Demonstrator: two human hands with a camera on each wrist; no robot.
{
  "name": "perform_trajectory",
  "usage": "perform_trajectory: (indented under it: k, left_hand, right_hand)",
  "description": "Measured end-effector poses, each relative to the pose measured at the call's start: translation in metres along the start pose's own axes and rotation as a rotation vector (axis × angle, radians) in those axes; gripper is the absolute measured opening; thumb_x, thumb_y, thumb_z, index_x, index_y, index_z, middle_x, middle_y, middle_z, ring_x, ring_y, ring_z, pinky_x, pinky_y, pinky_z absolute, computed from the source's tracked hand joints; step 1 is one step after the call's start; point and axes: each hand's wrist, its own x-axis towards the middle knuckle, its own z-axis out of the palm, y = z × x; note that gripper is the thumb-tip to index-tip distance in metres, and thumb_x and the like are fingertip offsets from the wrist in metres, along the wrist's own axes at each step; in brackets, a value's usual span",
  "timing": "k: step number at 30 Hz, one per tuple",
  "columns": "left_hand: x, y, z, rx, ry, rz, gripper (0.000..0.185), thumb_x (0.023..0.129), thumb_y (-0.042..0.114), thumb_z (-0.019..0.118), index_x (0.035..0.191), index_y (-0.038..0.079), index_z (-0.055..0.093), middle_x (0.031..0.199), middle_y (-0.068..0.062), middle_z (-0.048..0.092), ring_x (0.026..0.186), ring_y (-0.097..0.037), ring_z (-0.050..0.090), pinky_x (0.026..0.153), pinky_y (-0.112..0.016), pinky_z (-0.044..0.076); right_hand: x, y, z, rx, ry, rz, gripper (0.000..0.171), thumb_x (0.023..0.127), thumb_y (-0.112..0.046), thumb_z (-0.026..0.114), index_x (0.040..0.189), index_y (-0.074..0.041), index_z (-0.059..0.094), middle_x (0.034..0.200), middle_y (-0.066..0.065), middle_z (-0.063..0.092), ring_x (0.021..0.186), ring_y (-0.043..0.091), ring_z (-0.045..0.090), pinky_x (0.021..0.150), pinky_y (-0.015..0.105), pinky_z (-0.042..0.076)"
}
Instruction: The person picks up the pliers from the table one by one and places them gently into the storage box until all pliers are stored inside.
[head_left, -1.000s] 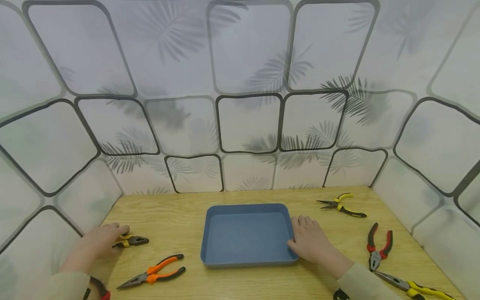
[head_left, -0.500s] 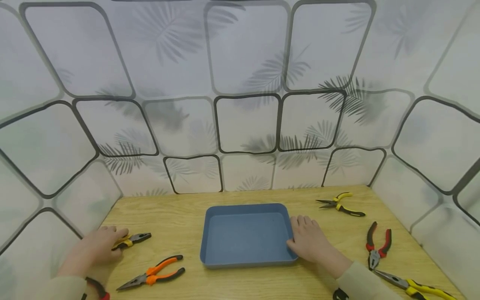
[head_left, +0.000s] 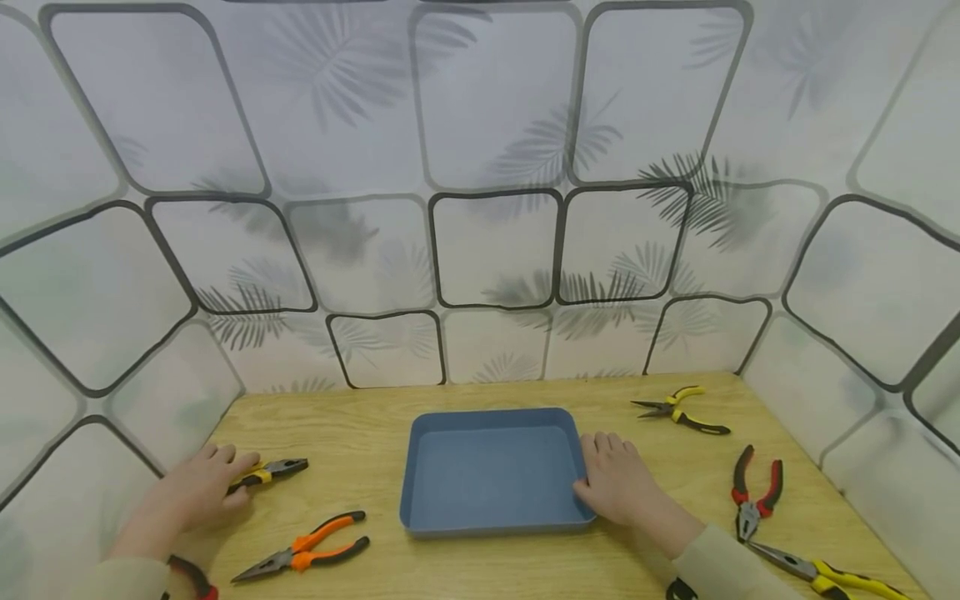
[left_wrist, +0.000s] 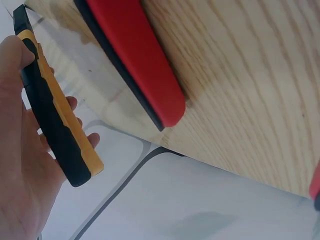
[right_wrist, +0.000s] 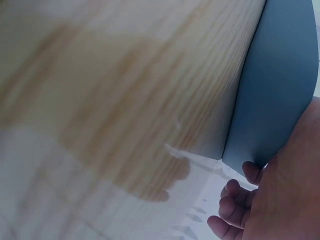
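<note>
My left hand (head_left: pixel 198 492) grips yellow-and-black combination pliers (head_left: pixel 262 476), whose dark nose points right. In the left wrist view the thumb lies on the handle (left_wrist: pixel 57 115) and fingertips show behind it. A shallow blue-grey tray (head_left: pixel 498 525) stands mid-table. My right hand (head_left: pixel 618 479) holds its right side, the thumb over the rim. Seen from the right wrist, the fingers (right_wrist: pixel 235 207) curl by the tray's outer wall (right_wrist: pixel 272 85), the forefinger touching it; the thumb is hidden.
Orange-and-black long-nose pliers (head_left: pixel 300 546) lie left of the tray, with a red-and-black handle (head_left: pixel 197 579) nearby. On the right are yellow-black needle-nose pliers (head_left: pixel 678 408), red-black pliers (head_left: pixel 753 496) and yellow long-nose pliers (head_left: pixel 821 571). Patterned walls (head_left: pixel 498 242) enclose the table.
The combination pliers have moved slightly right and up in the head view, and their nose has turned upward. My left fingers have shifted around the handles. The right hand and tray stay in place.
</note>
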Motion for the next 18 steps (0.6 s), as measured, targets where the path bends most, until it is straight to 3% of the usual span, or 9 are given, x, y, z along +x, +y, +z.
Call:
perform_trajectory:
  k: [11, 18]
  left_hand:
    - [0.000, 0.007, 0.002, 0.023, 0.070, -0.019, 0.035, 0.091, 0.031, 0.075, 0.120, 0.012, 0.069, 0.096, -0.008, 0.058, 0.088, -0.032, 0.058, 0.073, -0.053, 0.051]
    - [0.002, 0.011, -0.002, 0.035, 0.049, -0.064, 0.038, 0.091, 0.034, 0.074, 0.123, 0.014, 0.068, 0.098, -0.008, 0.058, 0.093, -0.033, 0.058, 0.072, -0.053, 0.049]
  right_hand:
    - [-0.001, -0.001, 0.001, -0.030, 0.011, -0.007, 0.053, 0.094, -0.029, 0.067, 0.130, 0.006, 0.055, 0.109, 0.022, 0.061, 0.099, 0.036, 0.058, 0.086, 0.054, 0.049]
    - [-0.001, 0.000, 0.001, -0.023, 0.023, -0.013, 0.053, 0.092, -0.030, 0.067, 0.129, 0.006, 0.054, 0.106, 0.021, 0.059, 0.095, 0.034, 0.056, 0.083, 0.052, 0.047]
